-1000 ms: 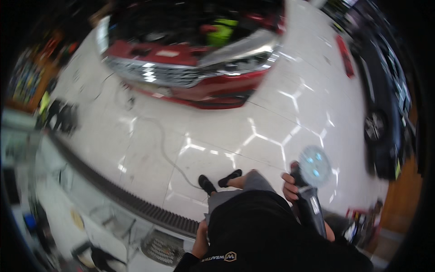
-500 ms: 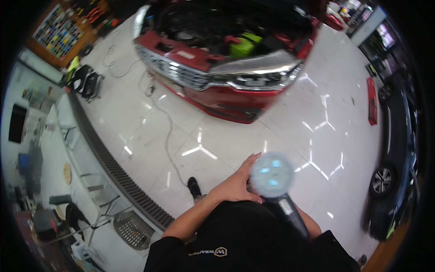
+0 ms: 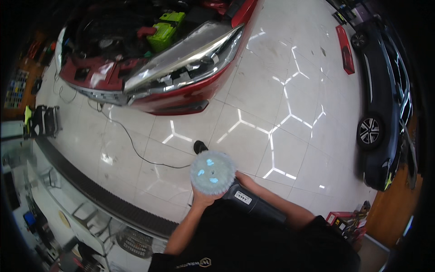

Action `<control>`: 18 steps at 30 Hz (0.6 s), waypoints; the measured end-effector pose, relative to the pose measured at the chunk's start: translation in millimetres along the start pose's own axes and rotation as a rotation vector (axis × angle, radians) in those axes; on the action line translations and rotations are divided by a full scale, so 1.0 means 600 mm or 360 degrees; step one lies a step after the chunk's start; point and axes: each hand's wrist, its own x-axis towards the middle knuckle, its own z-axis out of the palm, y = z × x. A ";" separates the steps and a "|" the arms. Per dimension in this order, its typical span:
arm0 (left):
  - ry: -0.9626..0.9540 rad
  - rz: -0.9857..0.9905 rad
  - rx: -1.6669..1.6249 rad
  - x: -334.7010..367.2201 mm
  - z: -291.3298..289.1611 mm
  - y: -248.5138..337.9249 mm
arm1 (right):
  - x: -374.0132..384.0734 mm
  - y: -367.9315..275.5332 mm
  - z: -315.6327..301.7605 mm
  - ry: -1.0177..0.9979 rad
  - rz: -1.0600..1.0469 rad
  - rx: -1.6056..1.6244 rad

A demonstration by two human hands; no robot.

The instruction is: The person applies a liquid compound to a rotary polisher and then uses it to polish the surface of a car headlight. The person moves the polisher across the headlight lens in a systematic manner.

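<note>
In front of my chest is a black polisher [image 3: 257,205] with its round fluffy white pad [image 3: 219,174] turned up toward me. Three light-blue dabs sit on the pad's face. My left hand [image 3: 206,197] is closed at the pad's lower left edge, around the polisher's head, with most fingers hidden underneath. On the far side of the tool, my right hand [image 3: 243,178] grips the polisher near its head; the pad and black body hide its fingers. Ahead stands a red car [image 3: 181,107], its engine bay uncovered and its headlight [image 3: 188,68] facing me.
A dark cable [image 3: 131,136] crosses the tiled floor. A dark car [image 3: 376,104] stands at the right, with a red body panel [image 3: 345,50] on the floor beside it. A grey drain grate [image 3: 104,197] runs along the left, past a white table. One shoe [image 3: 200,147] shows beyond the pad.
My view has turned right, so the red car sits farther left. The polisher's pad is now nearer the middle and sharper. My left hand has moved from beside the pad to below its edge.
</note>
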 end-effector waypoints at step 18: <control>0.0810 -0.0069 0.0006 0.317 0.084 -0.012 | -0.028 -0.515 -0.105 0.0194 -0.0919 -0.2455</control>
